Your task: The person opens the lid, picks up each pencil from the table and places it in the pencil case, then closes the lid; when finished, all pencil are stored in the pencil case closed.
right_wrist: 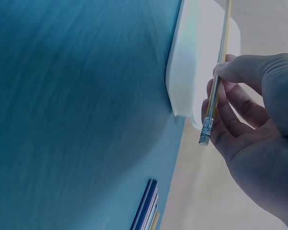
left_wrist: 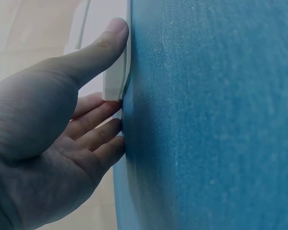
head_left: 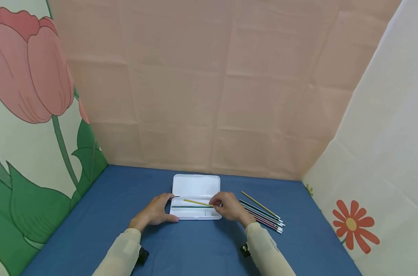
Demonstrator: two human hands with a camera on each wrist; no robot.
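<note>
A white pencil case (head_left: 195, 213) lies on the blue cloth with its lid (head_left: 196, 185) raised at the back. Inside it, a dark green pencil (head_left: 186, 207) lies lengthwise. My left hand (head_left: 157, 210) holds the case's left end, thumb along the front wall (left_wrist: 116, 79) and fingers round towards the back. Over the case's right part, my right hand (head_left: 229, 206) pinches a yellow pencil (head_left: 195, 201) between thumb and fingers. Its metal ferrule and eraser end (right_wrist: 206, 132) stick out below the fingers, while the other end points left above the tray.
Several pencils (head_left: 264, 215) lie in a slanted bunch right of the case, a yellow one (head_left: 260, 204) furthest back. Blue cloth (head_left: 191, 249) covers the table. A tan fabric wall (head_left: 209, 115) stands behind, with flower-printed fabric at both sides.
</note>
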